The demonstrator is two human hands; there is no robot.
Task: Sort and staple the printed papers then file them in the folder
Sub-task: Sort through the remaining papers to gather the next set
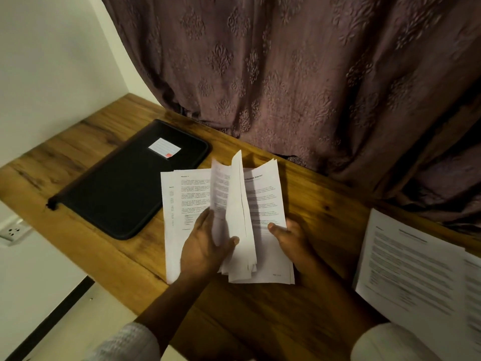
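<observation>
A stack of printed papers is held above the middle of the wooden desk. My left hand grips several lifted sheets that stand up on edge, thumb on the right side of them. More sheets lie flat on the desk under that hand. My right hand holds the right part of the stack, thumb pressed on its top page. A black zip folder with a white label lies shut on the desk to the left, its edge partly under the papers. No stapler is in view.
More printed pages lie at the desk's right edge. A patterned purple curtain hangs along the back of the desk. A white wall and a power socket are on the left.
</observation>
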